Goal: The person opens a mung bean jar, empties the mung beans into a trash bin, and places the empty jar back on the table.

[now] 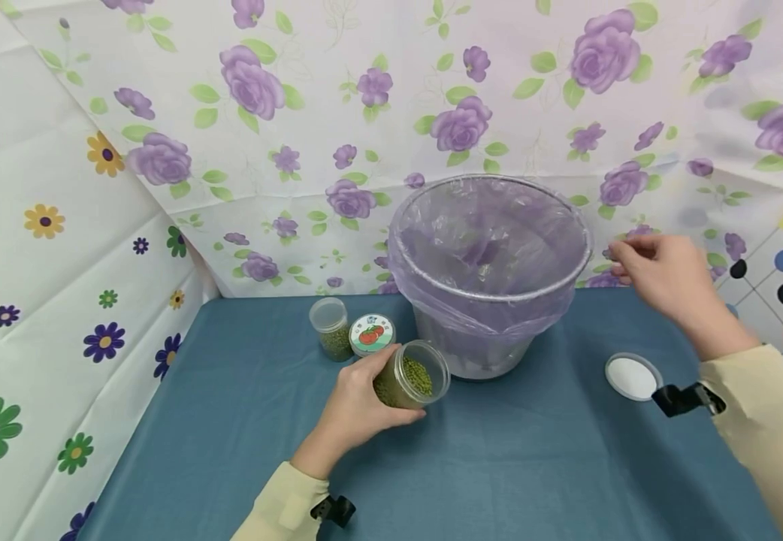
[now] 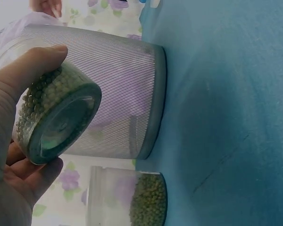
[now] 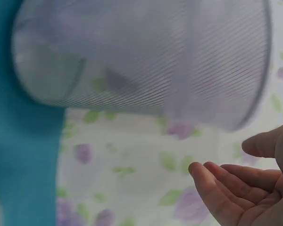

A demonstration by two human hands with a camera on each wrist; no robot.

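My left hand [image 1: 354, 409] has its fingers wrapped round an open jar of mung beans [image 1: 410, 376], tilted toward the lined mesh bin [image 1: 493, 274] on the desk [image 1: 500, 466]. My right hand [image 1: 658, 274] hovers by the rim, fingers loosely curled, holding nothing.

Makeshift recording booth, floral plastic sheets [image 1: 297, 113] hung as walls, teal cloth-covered table [image 1: 500, 466], home-style props

A clear open jar [image 1: 410, 382] of green beans tilts toward the lined mesh bin [image 1: 489, 270], just beside its base; its white lid [image 1: 631, 376] lies flat, well apart
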